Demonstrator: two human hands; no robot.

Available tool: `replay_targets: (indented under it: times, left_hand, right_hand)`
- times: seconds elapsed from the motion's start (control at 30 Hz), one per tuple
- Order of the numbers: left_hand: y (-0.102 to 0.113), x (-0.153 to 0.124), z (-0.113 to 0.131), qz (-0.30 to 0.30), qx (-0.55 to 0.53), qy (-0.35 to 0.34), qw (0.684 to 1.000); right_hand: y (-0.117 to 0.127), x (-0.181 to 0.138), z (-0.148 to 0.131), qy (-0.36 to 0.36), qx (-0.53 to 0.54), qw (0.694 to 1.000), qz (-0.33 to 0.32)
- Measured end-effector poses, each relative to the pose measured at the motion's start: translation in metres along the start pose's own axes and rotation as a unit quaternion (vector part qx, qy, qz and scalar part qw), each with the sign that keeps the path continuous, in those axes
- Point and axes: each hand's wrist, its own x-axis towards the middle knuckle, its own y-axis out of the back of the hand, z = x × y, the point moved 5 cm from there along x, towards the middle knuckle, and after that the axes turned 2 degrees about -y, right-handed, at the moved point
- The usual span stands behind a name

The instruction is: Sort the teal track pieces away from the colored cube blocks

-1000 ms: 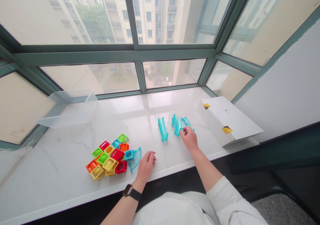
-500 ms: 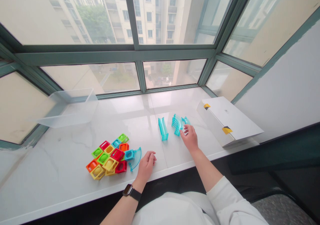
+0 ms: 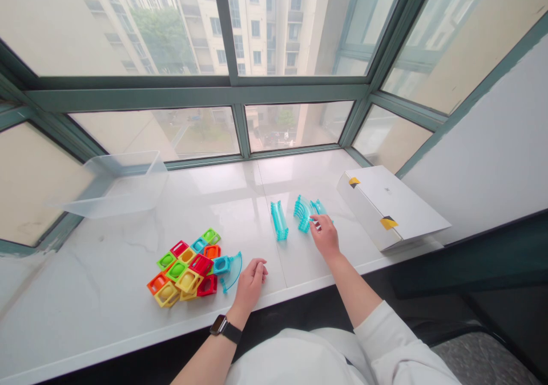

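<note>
On the white sill [image 3: 85, 282], the right hand [image 3: 325, 238] has come forward to the teal curved tracks [image 3: 305, 214]; its fingers [image 3: 314, 218] touch them, but one cannot tell if they clamp. The left hand [image 3: 250, 279] rests, fingers together, just beside the colored blocks [image 3: 184, 271].

The left hand [image 3: 250, 282] rests curled; the right hand [image 3: 324, 238] reaches forward.

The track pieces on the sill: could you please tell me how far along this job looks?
Done, it seems: a straight track and a curved one lie apart on the sill. In hand: the right hand touches another curved track. Left: the heaped coloured frames, near the left hand.
</note>
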Motion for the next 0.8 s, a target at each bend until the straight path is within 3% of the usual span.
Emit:
replay_targets:
  times: [0.23,0.37,0.43,0.53,0.6,0.8]
  left_hand:
    - [0.0,0.0,0.0,-0.001,-0.001,0.0,1.0]
    - [0.0,0.0,0.002,0.001,0.009,-0.002,1.0]
    - [0.0,0.0,0.004,0.005,0.026,-0.007,1.0]
    - [0.001,-0.001,0.006,0.013,0.046,-0.018,0.999]
    - [-0.001,-0.001,0.006,0.014,0.051,-0.023,0.998]
    - [0.0,-0.004,0.014,-0.012,0.046,-0.017,0.999]
  right_hand:
    - [0.004,-0.005,-0.003,-0.006,-0.004,1.0,0.016]
    - [0.007,-0.028,-0.008,-0.011,0.011,0.999,0.037]
    - [-0.003,-0.049,-0.012,-0.004,0.033,0.999,-0.022]
    - [-0.029,-0.086,-0.021,0.009,0.06,0.983,-0.174]
    - [-0.044,-0.105,-0.027,0.028,0.053,0.971,-0.231]
    - [-0.057,-0.115,-0.023,0.028,0.022,0.975,-0.221]
